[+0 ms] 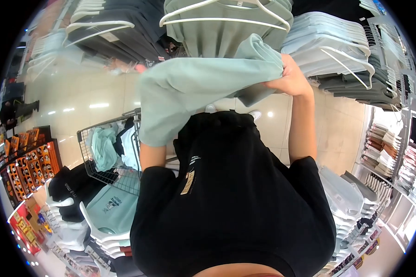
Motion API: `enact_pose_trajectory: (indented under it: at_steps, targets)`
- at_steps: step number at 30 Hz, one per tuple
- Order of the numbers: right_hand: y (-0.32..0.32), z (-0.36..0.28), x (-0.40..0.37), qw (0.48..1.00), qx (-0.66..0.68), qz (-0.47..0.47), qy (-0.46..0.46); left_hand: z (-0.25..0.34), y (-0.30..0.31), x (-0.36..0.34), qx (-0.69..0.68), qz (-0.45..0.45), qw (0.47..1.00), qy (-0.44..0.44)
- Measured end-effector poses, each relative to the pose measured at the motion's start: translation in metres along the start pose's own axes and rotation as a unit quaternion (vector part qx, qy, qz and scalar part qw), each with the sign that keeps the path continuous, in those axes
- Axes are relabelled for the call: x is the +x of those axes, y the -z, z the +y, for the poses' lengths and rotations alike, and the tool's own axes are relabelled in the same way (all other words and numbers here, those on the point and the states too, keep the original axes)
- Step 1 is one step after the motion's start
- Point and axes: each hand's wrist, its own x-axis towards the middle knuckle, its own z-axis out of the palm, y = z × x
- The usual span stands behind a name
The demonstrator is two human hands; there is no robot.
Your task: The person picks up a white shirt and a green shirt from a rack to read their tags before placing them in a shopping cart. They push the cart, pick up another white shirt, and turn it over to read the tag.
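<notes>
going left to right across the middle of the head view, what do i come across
orange-and-black display stand → wire shopping cart → mint green garment → right hand gripping its end → stacked folded clothes on the far-right shelving

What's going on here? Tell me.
A person in a black top is holding up a pale green garment in a clothes shop. The right hand grips its bunched end; the left forearm runs up under the other end, its hand hidden by the cloth. Ahead, shirts hang on white hangers. To the left, a wire cart holds more clothes, some the same pale green.
</notes>
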Motion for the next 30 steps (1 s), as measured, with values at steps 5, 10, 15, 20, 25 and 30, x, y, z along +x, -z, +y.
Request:
enact_pose_trajectory:
  at_steps: [5,10,15,20,25,30]
  targets:
    - [0.007,-0.003,-0.004,0.996,0.014,0.084,-0.004,0.019,-0.018,0.045,0.305,-0.081,0.921,0.228]
    - [0.008,0.023,-0.008,0.902,0.326,0.274,0.067,0.021,-0.049,0.081,0.289,-0.001,0.953,0.096]
    - [0.019,0.052,-0.018,0.872,0.338,0.349,0.063,0.043,-0.094,0.101,0.177,-0.026,0.984,-0.007]
    - [0.037,0.106,-0.055,0.92,0.196,0.324,-0.101,0.063,-0.099,0.117,0.112,-0.084,0.99,-0.031]
    - [0.02,0.128,-0.064,0.948,0.054,0.244,-0.196,0.058,-0.159,0.106,0.358,-0.175,0.911,-0.109]
    - [0.024,0.118,-0.057,0.945,0.054,0.302,-0.116,0.097,-0.141,0.12,0.55,-0.214,0.798,-0.123]
